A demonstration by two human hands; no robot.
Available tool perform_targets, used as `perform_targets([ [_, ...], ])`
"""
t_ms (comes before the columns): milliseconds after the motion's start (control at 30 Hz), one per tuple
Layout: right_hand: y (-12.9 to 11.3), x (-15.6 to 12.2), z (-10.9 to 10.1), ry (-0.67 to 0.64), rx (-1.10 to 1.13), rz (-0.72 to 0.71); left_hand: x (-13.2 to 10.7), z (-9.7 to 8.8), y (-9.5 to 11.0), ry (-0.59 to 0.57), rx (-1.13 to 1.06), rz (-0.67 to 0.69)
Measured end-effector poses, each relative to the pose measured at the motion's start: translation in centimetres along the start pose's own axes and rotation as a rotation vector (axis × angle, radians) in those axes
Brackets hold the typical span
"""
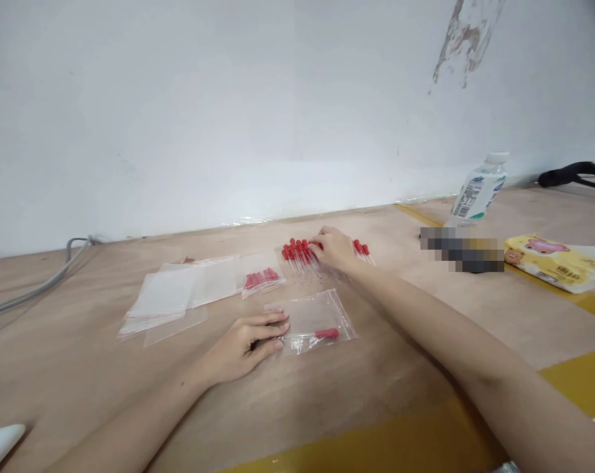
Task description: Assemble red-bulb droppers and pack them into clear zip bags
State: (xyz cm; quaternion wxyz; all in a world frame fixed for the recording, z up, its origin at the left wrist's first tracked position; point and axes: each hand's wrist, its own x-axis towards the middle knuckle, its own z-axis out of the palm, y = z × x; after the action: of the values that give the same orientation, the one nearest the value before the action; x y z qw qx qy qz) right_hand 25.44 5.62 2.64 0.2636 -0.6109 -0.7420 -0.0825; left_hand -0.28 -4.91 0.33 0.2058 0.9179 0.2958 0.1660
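Note:
A clear zip-lock bag (309, 314) lies on the table with one red-bulbed dropper (327, 334) inside. My left hand (252, 341) rests at the bag's left edge, fingers stretched out and pressing on it. Behind the bag, a row of glass droppers with red rubber bulbs (296, 249) is spread on the table. My right hand (334, 248) reaches into that row, its fingertips closed at a red bulb and its palm hiding several droppers. More droppers (363, 248) show to its right. A filled bag with several red bulbs (260, 278) sits to the left of the row.
Flat empty zip-lock bags (164, 295) are fanned out on the left. A water bottle (479, 190), a blurred-out dark object (467, 253) and a yellow tissue pack (556, 263) stand or lie at right. A grey cable (45, 286) runs along the left by the wall.

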Motion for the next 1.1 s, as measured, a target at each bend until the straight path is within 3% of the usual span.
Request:
perform_targets([
  [233, -2.0, 3.1, 2.8, -0.107, -0.028, 0.168, -0.2, 0.4, -0.5, 0.021, -0.010, 0.016],
  [400, -1.1, 3.4, 1.0, -0.017, 0.328, 0.317, -0.1, 0.2, 0.0, 0.028, -0.008, 0.014],
  [533, 1.2, 0.9, -1.8, 0.221, 0.809, 0.229, 0.0, 0.3, 0.1, 0.076, 0.043, -0.030],
  [667, 3.3, -4.1, -3.3, 0.306, 1.130, 0.322, 0.3, 0.6, -0.1, 0.128, 0.085, -0.064],
  [800, 3.5, -8.0, -3.0, 0.246, 1.250, 0.510, 0.4, 0.5, 0.0, 0.108, 0.083, -0.060],
  [933, 2.3, -9.3, -2.6, 0.160, 1.422, 0.709, 0.3, 0.2, 0.3, 0.110, 0.099, -0.080],
  [1033, 1.7, -9.6, -2.7, -0.040, 1.565, 0.789, 0.2, 0.0, 0.4, 0.098, 0.101, -0.113],
  [1100, 1.9, -10.0, -3.0, -0.235, 1.543, 0.729, 0.1, -0.1, 0.4, 0.080, 0.092, -0.110],
])
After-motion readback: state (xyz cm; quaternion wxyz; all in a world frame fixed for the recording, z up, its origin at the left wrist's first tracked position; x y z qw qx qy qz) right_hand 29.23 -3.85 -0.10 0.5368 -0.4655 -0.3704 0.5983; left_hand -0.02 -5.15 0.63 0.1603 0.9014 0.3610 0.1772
